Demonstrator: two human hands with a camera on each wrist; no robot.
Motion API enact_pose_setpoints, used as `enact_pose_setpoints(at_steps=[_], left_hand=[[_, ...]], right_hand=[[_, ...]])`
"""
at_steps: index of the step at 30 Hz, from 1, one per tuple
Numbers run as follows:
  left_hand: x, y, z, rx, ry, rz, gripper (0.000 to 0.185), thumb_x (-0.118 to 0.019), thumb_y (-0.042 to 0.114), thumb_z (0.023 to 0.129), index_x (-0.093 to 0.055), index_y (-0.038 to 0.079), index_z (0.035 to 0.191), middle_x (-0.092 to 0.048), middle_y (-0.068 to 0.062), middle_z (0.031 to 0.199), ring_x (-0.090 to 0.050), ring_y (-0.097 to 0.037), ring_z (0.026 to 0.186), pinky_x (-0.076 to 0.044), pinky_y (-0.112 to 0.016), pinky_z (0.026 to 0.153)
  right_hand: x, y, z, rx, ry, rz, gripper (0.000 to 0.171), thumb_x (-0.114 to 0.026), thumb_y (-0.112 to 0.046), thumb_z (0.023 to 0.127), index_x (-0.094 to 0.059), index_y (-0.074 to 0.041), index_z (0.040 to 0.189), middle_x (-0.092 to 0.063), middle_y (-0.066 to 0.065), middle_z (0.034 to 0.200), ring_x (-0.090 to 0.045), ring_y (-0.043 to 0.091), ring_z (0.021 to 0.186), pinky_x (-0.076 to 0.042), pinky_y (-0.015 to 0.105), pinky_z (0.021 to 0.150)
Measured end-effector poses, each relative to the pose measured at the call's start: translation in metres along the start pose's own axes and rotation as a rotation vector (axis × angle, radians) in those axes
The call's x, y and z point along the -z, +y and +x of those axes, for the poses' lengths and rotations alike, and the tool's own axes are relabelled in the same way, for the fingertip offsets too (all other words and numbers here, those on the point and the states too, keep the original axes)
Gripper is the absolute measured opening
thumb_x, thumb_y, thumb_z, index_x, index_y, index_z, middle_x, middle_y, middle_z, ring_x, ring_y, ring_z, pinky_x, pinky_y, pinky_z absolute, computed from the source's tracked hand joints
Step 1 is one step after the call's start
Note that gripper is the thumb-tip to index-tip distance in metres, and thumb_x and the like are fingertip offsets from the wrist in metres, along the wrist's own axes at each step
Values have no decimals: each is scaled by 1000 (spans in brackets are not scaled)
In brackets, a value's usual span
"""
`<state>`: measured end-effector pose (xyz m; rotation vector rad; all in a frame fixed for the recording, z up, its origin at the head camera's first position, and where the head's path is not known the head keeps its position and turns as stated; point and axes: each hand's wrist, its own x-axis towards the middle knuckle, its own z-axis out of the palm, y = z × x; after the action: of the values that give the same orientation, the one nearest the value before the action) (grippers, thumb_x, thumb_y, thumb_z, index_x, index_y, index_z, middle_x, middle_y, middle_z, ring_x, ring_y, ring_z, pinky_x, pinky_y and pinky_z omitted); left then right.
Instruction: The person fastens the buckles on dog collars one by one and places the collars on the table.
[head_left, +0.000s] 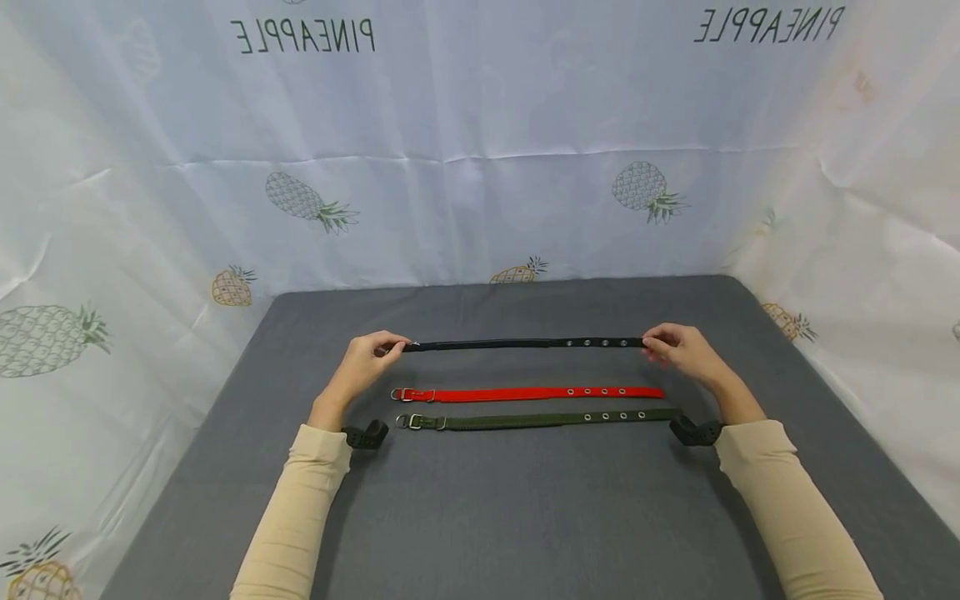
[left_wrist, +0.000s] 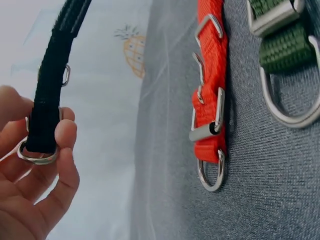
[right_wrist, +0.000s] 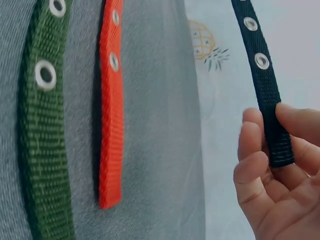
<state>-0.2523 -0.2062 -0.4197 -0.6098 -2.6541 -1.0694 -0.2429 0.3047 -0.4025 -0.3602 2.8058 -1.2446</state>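
A black webbing collar (head_left: 495, 343) is stretched straight between both hands, beyond two other collars. My left hand (head_left: 369, 358) pinches its buckle end, where a metal D-ring (left_wrist: 39, 159) shows below the fingers in the left wrist view. At the other end, my right hand (head_left: 682, 350) pinches the tip past the metal eyelets (right_wrist: 262, 61). A red collar (head_left: 502, 395) lies flat on the table nearer to me, buckle on the left and eyelets on the right. Nearest me, a green collar (head_left: 517, 422) lies roughly parallel to it.
Under the collars is a table with a dark grey cloth (head_left: 517, 508). White curtains printed with pineapples (head_left: 480, 217) hang behind it and along both sides. A black wrist mount (head_left: 366, 435) on the left arm and another (head_left: 694, 432) on the right sit close to the green collar's ends.
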Motion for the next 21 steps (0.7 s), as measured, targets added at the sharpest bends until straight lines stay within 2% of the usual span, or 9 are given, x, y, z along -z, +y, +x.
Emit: enact_pose_setpoints(at_steps=[4, 7, 11, 17, 21], left_hand=[[3, 3, -2, 29, 3, -53, 20, -59, 9, 96, -70, 1, 110, -72, -22, 94, -67, -36, 79, -51, -21, 66], [4, 6, -3, 41, 7, -104, 22, -60, 10, 95, -69, -1, 113, -72, -22, 100, -68, -36, 80, -51, -16, 68], [4, 11, -2, 54, 7, -176, 25, -62, 6, 93, -67, -2, 116, -71, -24, 103, -70, -27, 79, -51, -12, 70], [4, 22, -1, 68, 20, -255, 30, -67, 10, 91, -65, -2, 118, -69, -25, 98, -55, -2, 70, -46, -14, 64], [0, 29, 0, 56, 46, -312, 31, -68, 7, 89, -65, -3, 118, -69, -25, 106, -55, 6, 75, -48, -10, 69]], right_hand=[[0, -6, -2, 13, 62, 35, 29, -55, -18, 99, -61, 9, 110, -62, -19, 74, -58, 8, 63, -53, 27, 60], [0, -9, -3, 3, 102, 75, 32, -58, -18, 98, -62, 10, 112, -60, -27, 70, -58, 3, 62, -52, 25, 59], [0, -16, -5, -6, 135, 111, 35, -61, -18, 95, -62, 9, 118, -61, -27, 69, -57, -1, 63, -51, 22, 60], [-2, -30, -3, 47, 181, 106, 32, -65, -15, 92, -63, 4, 118, -60, -19, 68, -56, 0, 63, -49, 19, 64], [-7, -38, -2, 74, 237, 113, 28, -65, -11, 91, -64, 4, 115, -58, -21, 68, -56, -2, 62, -48, 16, 64]])
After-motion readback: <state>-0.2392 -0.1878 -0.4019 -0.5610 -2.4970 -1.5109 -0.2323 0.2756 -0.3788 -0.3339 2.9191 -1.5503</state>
